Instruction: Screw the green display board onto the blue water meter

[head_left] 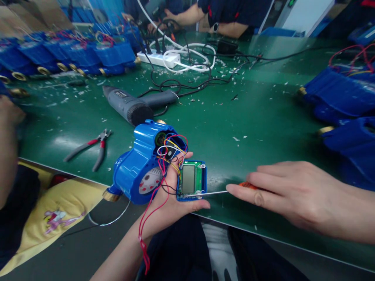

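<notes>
That meter housing [137,171] is shiny blue plastic, smooth all over, with a brass fitting [111,196] on the end that has a dull metal look. The circuit board [200,171] is glossy green, and the screwdriver [205,192] has a bright steel shaft. Table [249,117] top is a glossy green mat, the heat gun [125,105] is matt grey plastic, and the pliers [101,146] are metal with smooth red and black grips.

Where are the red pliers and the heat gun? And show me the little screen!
Red-handled pliers [93,142], head view, on the red part of one handle.
Heat gun [123,102], head view, on its grey body.
LCD screen [188,179], head view, on the middle of the display.
</notes>
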Motion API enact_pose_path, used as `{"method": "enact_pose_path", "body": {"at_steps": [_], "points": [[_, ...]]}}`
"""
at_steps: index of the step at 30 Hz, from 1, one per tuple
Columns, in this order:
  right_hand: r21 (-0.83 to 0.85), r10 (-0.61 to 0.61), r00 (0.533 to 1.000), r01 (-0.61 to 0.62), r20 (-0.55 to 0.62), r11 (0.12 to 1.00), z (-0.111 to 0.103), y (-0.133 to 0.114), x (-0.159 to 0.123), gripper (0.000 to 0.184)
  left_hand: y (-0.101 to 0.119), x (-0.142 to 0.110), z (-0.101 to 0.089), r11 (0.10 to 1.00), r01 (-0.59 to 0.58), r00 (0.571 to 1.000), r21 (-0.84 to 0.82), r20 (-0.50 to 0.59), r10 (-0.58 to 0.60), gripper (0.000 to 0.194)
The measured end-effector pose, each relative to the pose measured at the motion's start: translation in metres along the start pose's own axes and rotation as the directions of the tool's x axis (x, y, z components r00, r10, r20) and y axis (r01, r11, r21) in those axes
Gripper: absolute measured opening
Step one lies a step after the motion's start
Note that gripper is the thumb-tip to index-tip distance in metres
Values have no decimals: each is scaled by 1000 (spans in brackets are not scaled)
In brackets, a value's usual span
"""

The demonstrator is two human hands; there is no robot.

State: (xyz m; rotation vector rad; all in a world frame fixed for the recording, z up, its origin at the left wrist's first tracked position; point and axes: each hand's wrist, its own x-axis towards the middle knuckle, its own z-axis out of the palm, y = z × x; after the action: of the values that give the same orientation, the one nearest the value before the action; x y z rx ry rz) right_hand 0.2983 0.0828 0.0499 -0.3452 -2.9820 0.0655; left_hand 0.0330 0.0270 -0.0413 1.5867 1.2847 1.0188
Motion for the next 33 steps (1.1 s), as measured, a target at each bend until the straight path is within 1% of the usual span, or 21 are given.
{"method": "enact_pose_path", "body": {"at_steps": [3,8,14,17,22,29,33], "points": [[-60,-35,999,35,-9,998,-4,5,2,39,1,0,-1,999,35,999,-40,16,-34,95],[29,-20,999,19,34,999,-12,13,3,38,2,0,-1,991,71,997,-115,34,-67,92],[22,-35,995,33,93,999,-21,15,5,41,3,-3,-1,996,47,999,-81,16,-46,89],[33,-43,995,40,95,999,-24,14,9,41,3,-3,-1,996,55,998,-64,17,-54,89],[38,-26,996,23,88,999,-22,14,12,40,4,-1,-1,997,47,999,-53,11,-46,90],[-24,-69,995,70,66,997,-16,14,10,42,6,1,0,998,45,999,-49,19,-44,91],[-63,-109,992,113,63,992,-16,12,13,40,4,2,-1,996,49,998,-76,47,-46,92]]}}
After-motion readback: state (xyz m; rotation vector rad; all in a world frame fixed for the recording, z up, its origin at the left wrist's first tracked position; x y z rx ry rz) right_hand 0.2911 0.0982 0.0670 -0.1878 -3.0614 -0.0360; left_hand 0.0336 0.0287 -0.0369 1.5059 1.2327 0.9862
